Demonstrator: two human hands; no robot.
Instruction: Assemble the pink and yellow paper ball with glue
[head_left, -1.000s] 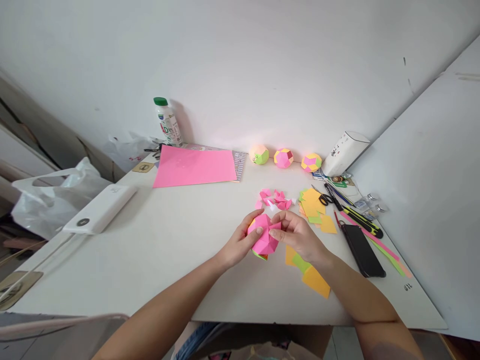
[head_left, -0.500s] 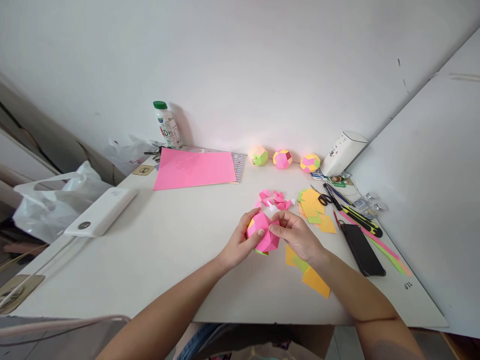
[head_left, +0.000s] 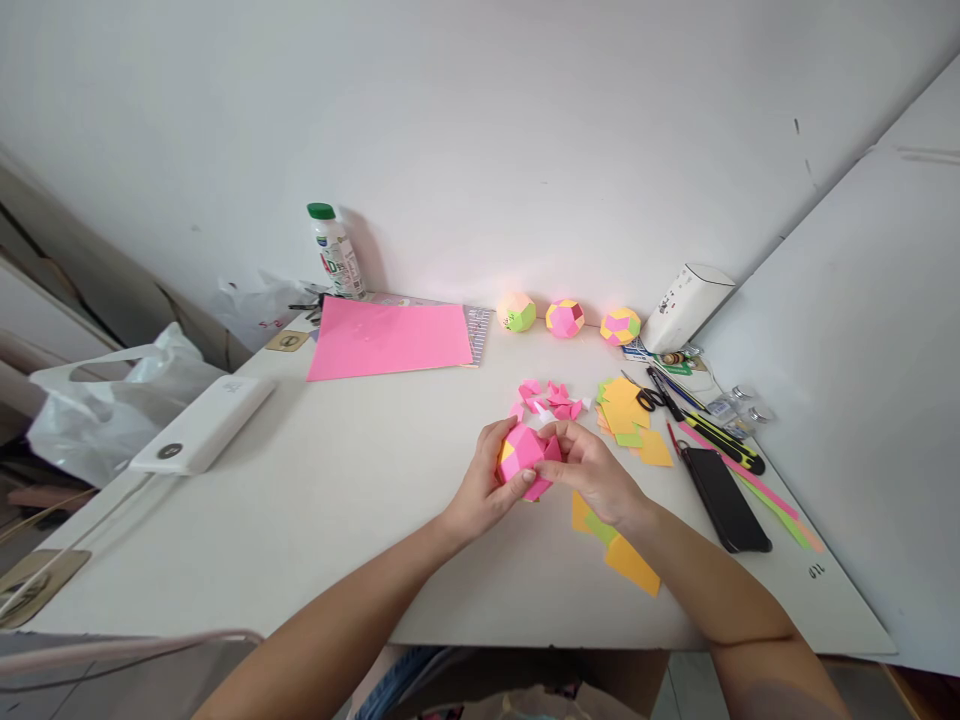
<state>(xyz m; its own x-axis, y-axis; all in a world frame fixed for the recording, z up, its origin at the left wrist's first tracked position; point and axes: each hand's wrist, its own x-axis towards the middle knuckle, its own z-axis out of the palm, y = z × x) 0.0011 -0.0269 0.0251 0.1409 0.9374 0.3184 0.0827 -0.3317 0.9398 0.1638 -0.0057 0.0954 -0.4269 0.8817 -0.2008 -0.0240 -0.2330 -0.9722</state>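
Observation:
A faceted paper ball (head_left: 520, 450), mostly pink with a yellow patch at its left, is held above the white table. My left hand (head_left: 485, 478) wraps round its left side, thumb across the lower front. On the right side, my right hand (head_left: 589, 465) has its fingers and thumb closed on the pink paper of the ball. Just behind the ball are the white nozzle of a glue bottle (head_left: 543, 411) and small folded pink pieces (head_left: 559, 396). Its underside is hidden.
Three finished-looking balls (head_left: 564, 318) stand by the wall. A pink sheet (head_left: 394, 335) lies back left, near a bottle (head_left: 337, 255). Yellow papers (head_left: 622, 408), scissors (head_left: 649, 398), a cutter (head_left: 724, 444) and a black phone (head_left: 724, 498) lie right. A white power bank (head_left: 202, 425) is left.
The ball has turned a little in my hands, so its green and orange lower edge shows less. My right fingers have shifted slightly on its right side.

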